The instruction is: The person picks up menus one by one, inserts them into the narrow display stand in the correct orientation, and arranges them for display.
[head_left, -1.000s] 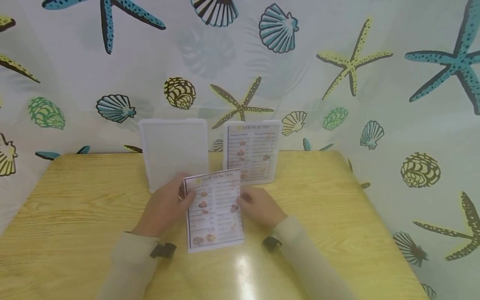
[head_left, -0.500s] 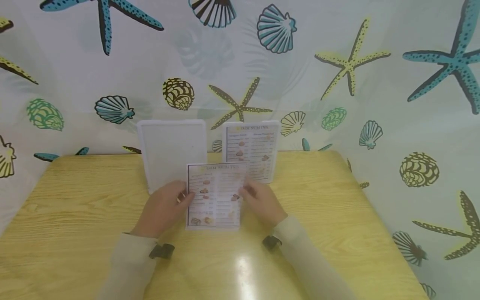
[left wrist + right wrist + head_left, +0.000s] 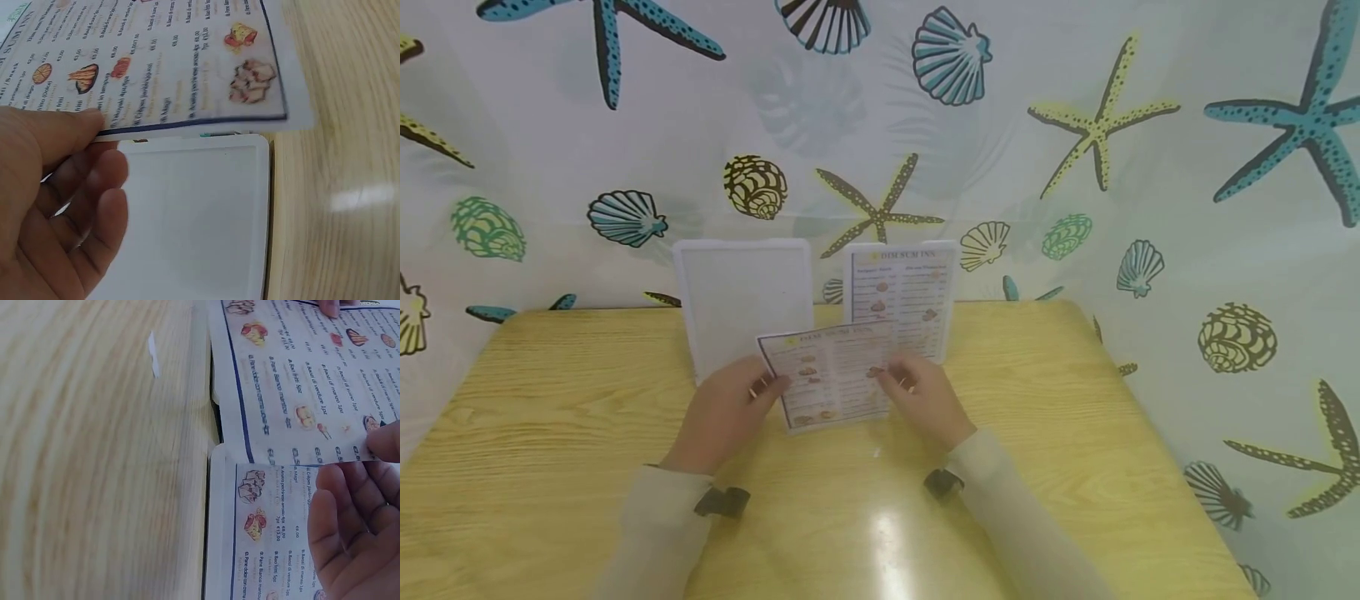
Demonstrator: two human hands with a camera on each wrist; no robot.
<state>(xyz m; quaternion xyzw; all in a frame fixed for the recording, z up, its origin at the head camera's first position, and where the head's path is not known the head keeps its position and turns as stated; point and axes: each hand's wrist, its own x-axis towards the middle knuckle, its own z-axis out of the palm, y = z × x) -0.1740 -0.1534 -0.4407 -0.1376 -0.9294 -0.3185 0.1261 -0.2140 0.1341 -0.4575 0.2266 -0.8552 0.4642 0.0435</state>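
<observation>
Between my two hands a printed paper menu [image 3: 831, 379], headed "DIM SUM INN", is held up tilted over the table. My left hand [image 3: 722, 412] pinches its left edge, thumb [image 3: 75, 128] on the printed face and fingers behind. My right hand [image 3: 928, 400] pinches the right edge the same way. Behind the left hand stands a blank white board [image 3: 745, 292] with a raised rim. To its right a similar white stand bears a matching menu [image 3: 906, 283]; the held sheet overlaps its lower left corner in the head view.
The wooden table [image 3: 565, 417] reaches back to a white curtain [image 3: 865, 108] printed with shells and starfish, which also hangs along the right side. A small white scrap [image 3: 154, 355] lies on the tabletop. Dark straps [image 3: 722, 502] show at both wrists.
The held menu has risen and tipped back, so it looks shorter, and its left side has swung a little outward. Both hands keep their hold; the two white boards stay put.
</observation>
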